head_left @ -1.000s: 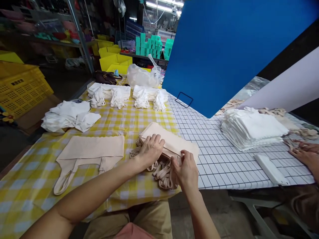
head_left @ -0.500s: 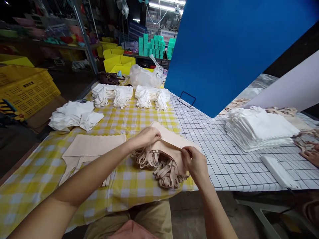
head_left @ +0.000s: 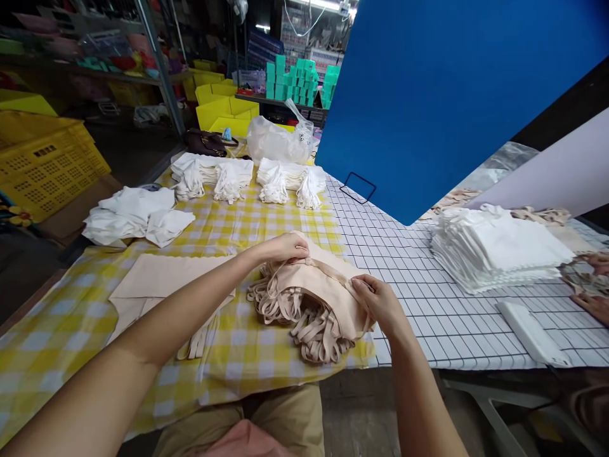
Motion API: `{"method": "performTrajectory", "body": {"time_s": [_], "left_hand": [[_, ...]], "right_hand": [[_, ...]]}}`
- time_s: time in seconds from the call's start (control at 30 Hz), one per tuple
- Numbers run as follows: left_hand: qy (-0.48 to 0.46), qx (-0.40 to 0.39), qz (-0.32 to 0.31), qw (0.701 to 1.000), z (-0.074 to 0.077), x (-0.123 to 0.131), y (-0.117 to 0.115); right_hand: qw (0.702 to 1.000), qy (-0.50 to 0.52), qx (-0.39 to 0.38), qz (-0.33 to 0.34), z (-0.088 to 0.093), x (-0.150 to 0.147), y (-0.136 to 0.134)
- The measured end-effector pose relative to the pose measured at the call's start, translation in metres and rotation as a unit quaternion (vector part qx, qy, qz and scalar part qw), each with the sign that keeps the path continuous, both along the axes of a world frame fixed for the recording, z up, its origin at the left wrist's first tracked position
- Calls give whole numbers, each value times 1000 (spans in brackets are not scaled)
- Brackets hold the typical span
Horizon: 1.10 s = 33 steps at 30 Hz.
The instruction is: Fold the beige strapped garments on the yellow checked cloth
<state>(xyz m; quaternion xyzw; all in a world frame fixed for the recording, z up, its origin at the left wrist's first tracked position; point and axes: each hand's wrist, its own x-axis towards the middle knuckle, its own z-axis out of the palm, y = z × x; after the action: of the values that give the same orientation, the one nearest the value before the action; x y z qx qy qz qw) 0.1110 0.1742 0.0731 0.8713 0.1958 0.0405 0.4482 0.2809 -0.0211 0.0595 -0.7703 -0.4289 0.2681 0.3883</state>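
Note:
A beige garment pile (head_left: 318,285) with looped straps hanging toward me lies on the yellow checked cloth near the table's front edge. My left hand (head_left: 291,247) pinches the fabric at the pile's upper left. At its right side, my right hand (head_left: 378,298) grips the fabric between thumb and fingers. The top piece's edge is folded between both hands. Left of the pile a flat beige garment (head_left: 162,276) lies partly under my left forearm, its straps toward me.
Two white strapped stacks (head_left: 214,174) stand at the back, a loose white pile (head_left: 137,212) at left. On the right are a white fabric stack (head_left: 499,244), a white device (head_left: 533,333), a blue board (head_left: 428,101) and another person's hands (head_left: 592,308).
The top piece's edge, stretched straight between my hands before, is now looser and folded over toward me. My right hand has shifted slightly right. The view has moved a little.

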Motion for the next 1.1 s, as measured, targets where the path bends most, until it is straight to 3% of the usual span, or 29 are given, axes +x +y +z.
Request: {"method": "performTrajectory", "body": {"time_s": [0.17, 0.37, 0.63, 0.83, 1.0, 1.1], "left_hand": [[2, -22, 18, 1000, 3, -2, -2], [0, -72, 93, 993, 11, -37, -28], [-12, -143, 234, 962, -15, -77, -60], [-60, -199, 247, 947, -25, -83, -78], [-59, -218, 252, 941, -33, -80, -87], [-63, -224, 249, 940, -31, -80, -90]], "right_hand": [[1000, 30, 8, -3, 3, 1, -2], [993, 111, 34, -26, 11, -12, -22], [988, 148, 24, -30, 3, -28, -53], [989, 143, -25, -22, -2, -32, -73], [985, 172, -1, -32, -4, -36, -86], [981, 185, 20, -48, 0, -41, -88]]}}
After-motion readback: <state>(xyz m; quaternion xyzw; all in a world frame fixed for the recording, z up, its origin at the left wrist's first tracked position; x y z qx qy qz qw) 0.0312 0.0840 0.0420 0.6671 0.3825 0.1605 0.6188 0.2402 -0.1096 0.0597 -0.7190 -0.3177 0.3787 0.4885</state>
